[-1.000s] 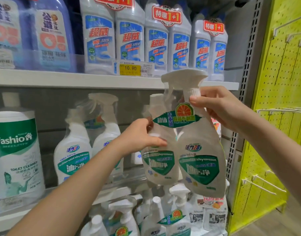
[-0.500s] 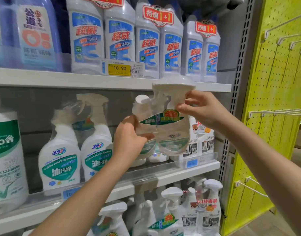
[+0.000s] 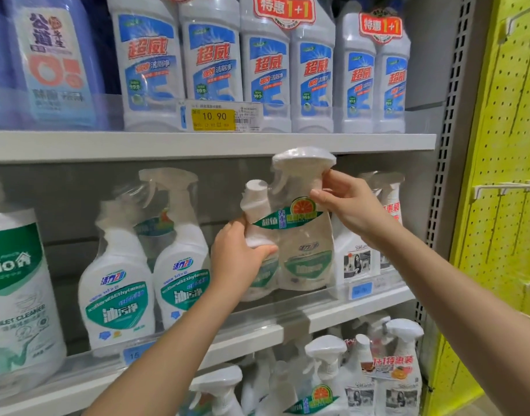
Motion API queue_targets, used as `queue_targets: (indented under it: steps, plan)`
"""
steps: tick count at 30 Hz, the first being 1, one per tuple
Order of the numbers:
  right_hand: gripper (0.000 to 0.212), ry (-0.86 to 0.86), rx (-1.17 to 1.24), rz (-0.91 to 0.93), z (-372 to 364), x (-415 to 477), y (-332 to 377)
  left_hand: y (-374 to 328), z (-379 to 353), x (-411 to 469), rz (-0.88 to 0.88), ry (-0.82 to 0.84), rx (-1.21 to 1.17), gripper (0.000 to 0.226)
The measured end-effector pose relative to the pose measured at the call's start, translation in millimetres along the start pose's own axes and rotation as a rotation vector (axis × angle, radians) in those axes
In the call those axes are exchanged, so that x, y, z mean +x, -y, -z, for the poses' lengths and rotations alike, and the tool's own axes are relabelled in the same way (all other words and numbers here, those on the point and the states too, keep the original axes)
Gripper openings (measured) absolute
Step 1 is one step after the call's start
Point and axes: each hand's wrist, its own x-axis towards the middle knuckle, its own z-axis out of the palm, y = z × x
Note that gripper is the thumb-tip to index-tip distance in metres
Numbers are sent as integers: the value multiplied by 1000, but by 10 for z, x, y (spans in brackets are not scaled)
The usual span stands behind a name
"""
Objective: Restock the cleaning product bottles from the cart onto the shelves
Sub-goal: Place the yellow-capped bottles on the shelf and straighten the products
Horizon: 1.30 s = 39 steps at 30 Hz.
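A shrink-wrapped twin pack of white spray bottles (image 3: 299, 253) with green labels and an orange-slice tag stands over the middle shelf (image 3: 333, 313), right of a matching twin pack (image 3: 146, 283). My left hand (image 3: 239, 259) grips the pack's left bottle around its body. My right hand (image 3: 348, 205) pinches the neck under the trigger head of the right bottle. Whether the pack's base touches the shelf is hidden behind the clear front rail.
White bottles with blue labels (image 3: 266, 64) fill the upper shelf (image 3: 197, 145) above a 10.90 price tag (image 3: 214, 117). A large toilet cleaner bottle (image 3: 20, 292) stands at left. More spray packs (image 3: 333, 382) sit below. A yellow pegboard (image 3: 504, 175) with hooks is at right.
Both hands have carried the twin pack away from me and deeper into the middle shelf, to the right of the matching pack. The grips are unchanged.
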Motion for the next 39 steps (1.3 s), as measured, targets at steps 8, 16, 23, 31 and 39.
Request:
queue_targets:
  steps: [8,16,23,31,39]
  plan:
    - [23,-9,-18,-90,-126,144,-336,119,-27,34,-12,106,117,42]
    - [27,-134,-247,-152,-333,227,-510,111,17,175,-70,201,314,49]
    - [30,-169,-336,-198,-534,63,-709,165,-43,159,-95,178,616,57]
    - [31,-186,-408,-224,-630,57,-830,432,221,-114,-176,233,403,40]
    - [57,-353,-667,-258,-952,-201,-870,695,778,-425,-207,-123,342,28]
